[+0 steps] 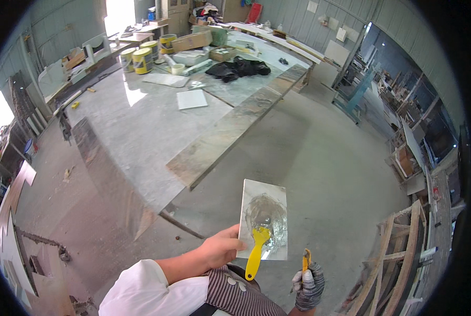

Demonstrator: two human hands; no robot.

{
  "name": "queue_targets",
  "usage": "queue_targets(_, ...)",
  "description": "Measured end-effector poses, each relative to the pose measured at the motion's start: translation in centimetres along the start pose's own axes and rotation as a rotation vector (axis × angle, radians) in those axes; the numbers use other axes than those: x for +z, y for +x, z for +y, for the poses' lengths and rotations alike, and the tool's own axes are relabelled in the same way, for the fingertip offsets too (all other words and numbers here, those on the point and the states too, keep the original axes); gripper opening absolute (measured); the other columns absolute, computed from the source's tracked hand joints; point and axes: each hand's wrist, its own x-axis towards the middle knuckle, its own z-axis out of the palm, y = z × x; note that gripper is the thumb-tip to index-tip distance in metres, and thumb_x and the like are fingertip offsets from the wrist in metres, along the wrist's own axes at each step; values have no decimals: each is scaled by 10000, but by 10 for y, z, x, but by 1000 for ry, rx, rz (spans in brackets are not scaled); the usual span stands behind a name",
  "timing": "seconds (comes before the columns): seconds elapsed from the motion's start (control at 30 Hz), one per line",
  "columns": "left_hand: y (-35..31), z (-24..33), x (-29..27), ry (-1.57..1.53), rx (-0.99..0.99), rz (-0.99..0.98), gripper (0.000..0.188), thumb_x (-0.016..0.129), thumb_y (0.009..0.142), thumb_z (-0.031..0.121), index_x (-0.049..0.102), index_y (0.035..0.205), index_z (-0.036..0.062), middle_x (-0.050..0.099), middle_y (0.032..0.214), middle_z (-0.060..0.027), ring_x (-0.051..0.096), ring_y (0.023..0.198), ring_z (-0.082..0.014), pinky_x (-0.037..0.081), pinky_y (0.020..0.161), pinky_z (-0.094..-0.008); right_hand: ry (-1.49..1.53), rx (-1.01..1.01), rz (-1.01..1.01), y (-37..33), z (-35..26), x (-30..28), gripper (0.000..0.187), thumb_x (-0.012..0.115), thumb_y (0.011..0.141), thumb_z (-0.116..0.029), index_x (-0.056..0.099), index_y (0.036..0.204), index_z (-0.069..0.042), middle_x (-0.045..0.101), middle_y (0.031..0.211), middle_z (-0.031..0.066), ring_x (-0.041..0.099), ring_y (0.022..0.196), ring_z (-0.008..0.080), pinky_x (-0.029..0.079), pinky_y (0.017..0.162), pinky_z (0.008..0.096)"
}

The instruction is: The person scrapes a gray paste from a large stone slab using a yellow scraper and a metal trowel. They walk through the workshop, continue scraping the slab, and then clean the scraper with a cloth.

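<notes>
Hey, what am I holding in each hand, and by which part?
Your left hand holds a pale board by its lower left edge; your gloved right hand, a small yellow tool by its lower part.

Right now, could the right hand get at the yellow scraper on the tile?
Probably yes: nothing shows between the right hand and the yellow scraper, whose handle overhangs the tile, though that hand holds an orange tool.
</notes>
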Motion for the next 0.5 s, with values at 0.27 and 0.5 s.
queue_targets(0.27, 144, 3, 39, 4, -64, -54, 635, 487, 709, -26, 340, 1326, -18, 492, 1239, -112, 472, 1150, -214, 356, 971, -308, -106, 52, -6, 130, -32, -48, 337, 617, 825, -303, 553, 1071, -82, 578, 615, 76, 424, 419, 79, 325, 383, 204)
queue_targets(0.5, 289, -12, 87, 67, -119, -68, 579, 487, 698, -55, 385, 1267, -6, 514, 1209, -127, 517, 1101, -254, 382, 985, -394, -84, 6, -34, 234, -52, -116, 317, 539, 898, -264, 544, 1151, -74, 592, 694, 44, 447, 514, 56, 385, 482, 195)
